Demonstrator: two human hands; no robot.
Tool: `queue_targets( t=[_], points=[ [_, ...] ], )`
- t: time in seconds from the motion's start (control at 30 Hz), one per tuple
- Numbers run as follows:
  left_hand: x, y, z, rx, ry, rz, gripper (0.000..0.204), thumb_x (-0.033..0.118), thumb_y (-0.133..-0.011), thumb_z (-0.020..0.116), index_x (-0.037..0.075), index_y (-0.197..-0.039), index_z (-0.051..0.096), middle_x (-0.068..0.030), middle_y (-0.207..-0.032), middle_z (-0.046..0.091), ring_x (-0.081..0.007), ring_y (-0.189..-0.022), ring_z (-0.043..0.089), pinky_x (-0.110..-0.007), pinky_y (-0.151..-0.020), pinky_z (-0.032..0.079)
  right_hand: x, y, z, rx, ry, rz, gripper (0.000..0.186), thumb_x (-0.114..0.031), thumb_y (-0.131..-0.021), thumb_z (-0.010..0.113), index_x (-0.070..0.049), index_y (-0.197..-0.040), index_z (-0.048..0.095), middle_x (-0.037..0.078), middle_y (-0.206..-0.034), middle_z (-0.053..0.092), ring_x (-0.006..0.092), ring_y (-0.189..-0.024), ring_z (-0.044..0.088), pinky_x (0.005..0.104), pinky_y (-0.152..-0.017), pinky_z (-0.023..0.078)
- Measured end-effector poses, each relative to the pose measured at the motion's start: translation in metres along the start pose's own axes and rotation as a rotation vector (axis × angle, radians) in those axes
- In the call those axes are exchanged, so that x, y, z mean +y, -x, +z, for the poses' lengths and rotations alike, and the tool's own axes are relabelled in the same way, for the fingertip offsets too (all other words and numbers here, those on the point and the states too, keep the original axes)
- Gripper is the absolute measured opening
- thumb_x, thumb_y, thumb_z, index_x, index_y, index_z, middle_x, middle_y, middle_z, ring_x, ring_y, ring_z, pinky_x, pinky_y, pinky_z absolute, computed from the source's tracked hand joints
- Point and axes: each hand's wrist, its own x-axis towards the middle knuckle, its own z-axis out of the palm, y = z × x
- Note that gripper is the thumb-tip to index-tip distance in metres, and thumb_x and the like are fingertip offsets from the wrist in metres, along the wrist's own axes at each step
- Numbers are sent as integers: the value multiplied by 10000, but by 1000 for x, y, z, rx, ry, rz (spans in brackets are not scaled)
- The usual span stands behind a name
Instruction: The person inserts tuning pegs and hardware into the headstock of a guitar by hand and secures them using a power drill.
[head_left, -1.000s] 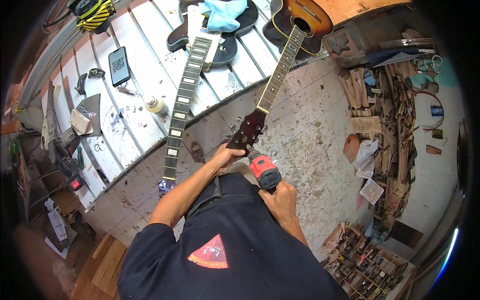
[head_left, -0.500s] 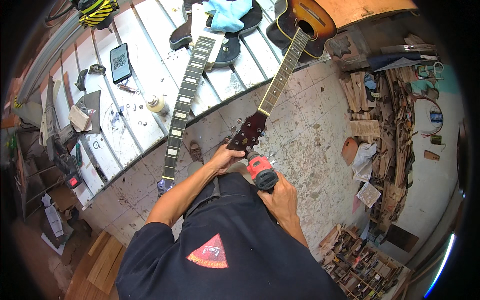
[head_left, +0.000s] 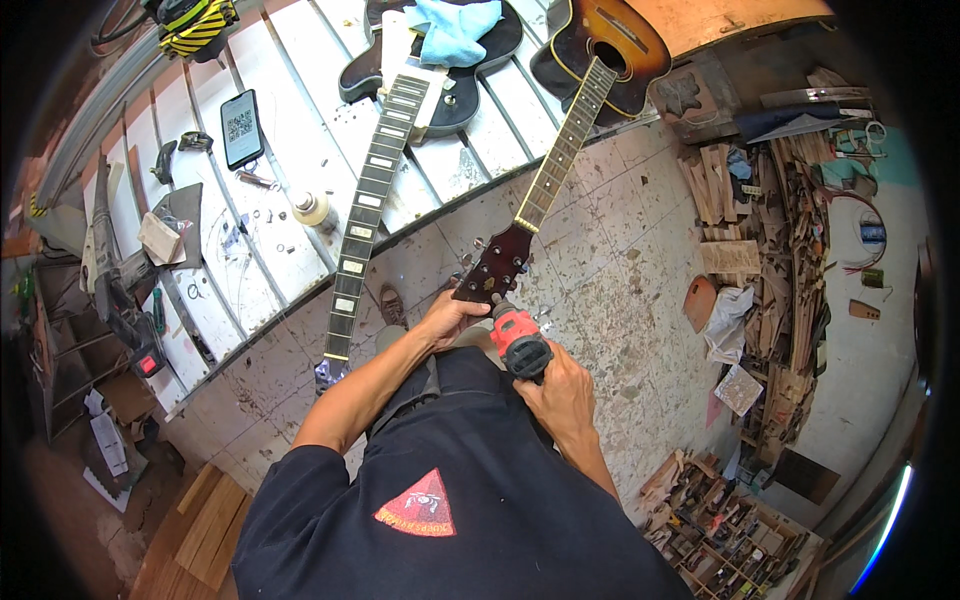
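past the near edge of the workbench (head_left: 300, 140), above the floor and close to the person's lap, lies the headstock (head_left: 494, 266) of a sunburst guitar (head_left: 592, 84). watching from far off, i see the left hand (head_left: 452, 318) gripping its near end, thumb along the top; the fingers beneath are hidden, so how hard they pinch i can't say. the right hand (head_left: 562, 392) is curled round a red-and-black drill (head_left: 520, 340), which masks part of that grip.

from the right hand, the headstock lies forward and to the left, its long axis slanting from lower left to upper right. the drill's nose leans forward and slightly left, right at its end (whether it truly touches, i can't judge). the left hand is nearer.

my count: two hands, one drill, two guitar necks, the second a block-inlaid neck (head_left: 362, 222), one phone (head_left: 240, 128), one blue cloth (head_left: 456, 36), one bottle (head_left: 312, 210).
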Motion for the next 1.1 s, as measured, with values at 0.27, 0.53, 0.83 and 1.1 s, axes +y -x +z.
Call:
queue_targets(
  t=[0.27, 0.53, 0.83, 1.1],
  points=[
    [-5, -5, -7, -37, -49, 30, 372, -31, -875, 693, 30, -1227, 586, -45, -1120, 655, -172, -1053, 681, -352, -1016, 570, 1, -3, -2, -2, 14, -6, 499, -169, -720, 828, 15, -1131, 613, 188, -994, 687, 394, -934, 676, 466, -806, 547],
    [-3, -1, -2, -34, -23, 15, 436, -76, -863, 680, -5, -1285, 600, -79, -1190, 680, -181, -1087, 660, -311, -1008, 541, 4, -2, 0, -6, 72, -43, 530, -208, -738, 838, 1, -1162, 599, 181, -1056, 680, 387, -943, 674, 472, -789, 547],
    [-4, -3, -3, -39, -13, 18, 456, -92, -860, 671, -14, -1302, 588, -94, -1194, 680, -192, -1094, 659, -324, -1018, 533, 5, -4, -4, -9, 133, -131, 571, -217, -752, 833, -7, -1228, 597, 173, -1011, 675, 380, -937, 674, 479, -790, 548],
    [-6, -5, -7, -61, -50, 75, 470, -87, -867, 666, -12, -1323, 579, -87, -1206, 677, -187, -1105, 654, -326, -1025, 527, 8, -10, -8, -30, 128, -195, 602, -192, -741, 817, 29, -1256, 596, 207, -992, 692, 394, -943, 678, 479, -805, 551]
  ],
)
